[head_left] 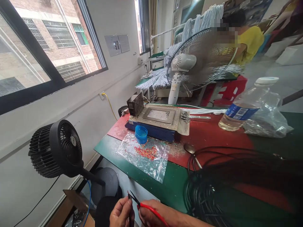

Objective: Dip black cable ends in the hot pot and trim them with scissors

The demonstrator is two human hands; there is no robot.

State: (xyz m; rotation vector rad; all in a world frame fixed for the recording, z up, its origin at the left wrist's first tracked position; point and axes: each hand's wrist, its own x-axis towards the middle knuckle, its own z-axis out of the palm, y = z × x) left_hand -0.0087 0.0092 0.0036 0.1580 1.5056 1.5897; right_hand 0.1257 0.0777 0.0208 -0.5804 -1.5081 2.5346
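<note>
Low in the view, my left hand (121,212) pinches the end of a black cable (131,217), with a small reddish tip of wire showing above the fingers. Close to its right, my right hand (151,214) is wrapped round the red handles of a pair of scissors (154,209). The dark blades are parted and reach up-left to the cable end. Whether they touch the wire I cannot tell. On the table to the right lies a coil of black cables (201,195).
A clear plastic bag (155,168) carries red and yellow scraps (148,152) and a blue cup (141,135). Behind it stands a blue-sided solder pot (151,134). A spoon (190,148), a bottle (240,112) and a black fan (68,148) surround the workplace. A person in yellow (252,41) sits beyond.
</note>
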